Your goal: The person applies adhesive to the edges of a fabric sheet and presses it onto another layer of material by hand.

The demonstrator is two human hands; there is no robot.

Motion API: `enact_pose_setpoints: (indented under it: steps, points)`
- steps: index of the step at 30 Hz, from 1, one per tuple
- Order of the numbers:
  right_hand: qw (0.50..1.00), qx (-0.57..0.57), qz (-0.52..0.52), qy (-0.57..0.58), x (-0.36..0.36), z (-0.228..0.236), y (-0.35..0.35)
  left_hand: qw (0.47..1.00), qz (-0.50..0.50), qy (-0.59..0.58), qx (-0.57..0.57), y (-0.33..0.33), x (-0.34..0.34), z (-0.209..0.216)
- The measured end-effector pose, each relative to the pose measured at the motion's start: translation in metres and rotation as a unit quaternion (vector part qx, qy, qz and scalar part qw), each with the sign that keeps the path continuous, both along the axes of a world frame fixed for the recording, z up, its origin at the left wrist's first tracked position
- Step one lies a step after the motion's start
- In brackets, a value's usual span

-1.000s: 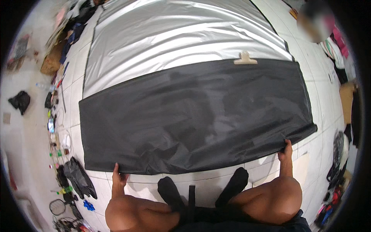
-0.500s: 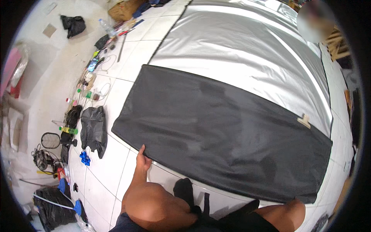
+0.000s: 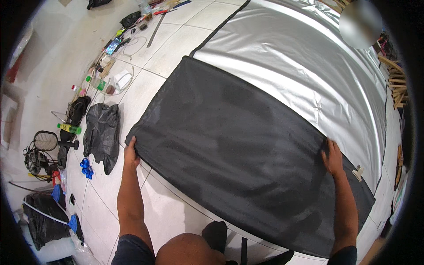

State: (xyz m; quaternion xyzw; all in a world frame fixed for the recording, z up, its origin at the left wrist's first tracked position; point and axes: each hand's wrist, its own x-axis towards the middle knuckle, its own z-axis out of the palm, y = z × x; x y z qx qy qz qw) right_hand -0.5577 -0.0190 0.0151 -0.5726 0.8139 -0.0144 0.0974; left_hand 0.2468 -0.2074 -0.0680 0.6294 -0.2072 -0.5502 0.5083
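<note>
A wide sheet of fabric lies on the tiled floor, with a shiny silver part (image 3: pixel 287 57) at the far side and a black part (image 3: pixel 229 141) folded toward me. At the near left corner of the black fabric, my left hand (image 3: pixel 131 151) grips the edge, thumb on top and the other fingers hidden beneath. My right hand (image 3: pixel 335 160) rests on the border between black and silver, fingers somewhat apart. Just right of it, a light-coloured clip (image 3: pixel 357 173) sits on that same border.
Left of the fabric lie a black plastic bag (image 3: pixel 101 137), a blue ribbon bow (image 3: pixel 86 168), bottles (image 3: pixel 70 128), a racket-shaped thing (image 3: pixel 46 140) and a lit phone (image 3: pixel 113 45). Wooden sticks (image 3: pixel 399 86) are piled at the far right. My knee (image 3: pixel 187 251) is near the fabric's front edge.
My left hand has moved along the near edge to the left corner. My right hand has come up from the near right to the far fold. The view has shifted and turned.
</note>
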Motion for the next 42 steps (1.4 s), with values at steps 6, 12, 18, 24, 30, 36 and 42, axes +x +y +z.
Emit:
enact_pose_setpoints:
  steps: [6,12,18,24,30,36,42]
  points:
    - [0.999,0.019,-0.045,0.016,-0.001,-0.039,-0.078,0.984,-0.006,-0.175,0.019,-0.010,-0.010,0.034]
    - [0.996,0.011,0.068,-0.056,-0.058,-0.049,-0.074,0.948,-0.121,-0.279,0.099,-0.025,0.014,0.032]
    - [0.982,0.111,0.075,-0.133,-0.052,-0.034,-0.071,0.926,-0.160,-0.304,0.155,0.004,0.047,0.044]
    - [0.990,0.082,0.039,-0.108,-0.043,-0.022,-0.057,0.931,-0.105,-0.328,0.116,-0.012,0.013,0.039]
    - [0.993,-0.023,0.101,-0.059,0.006,0.039,-0.008,0.941,0.116,-0.312,-0.057,-0.002,0.020,-0.015]
    - [0.970,0.224,-0.041,-0.089,0.004,0.136,0.195,0.990,-0.062,0.104,0.079,0.062,-0.039,0.040]
    - [0.859,0.137,-0.463,-0.168,-0.021,0.023,0.546,0.975,-0.046,0.203,0.073,0.171,-0.150,0.042]
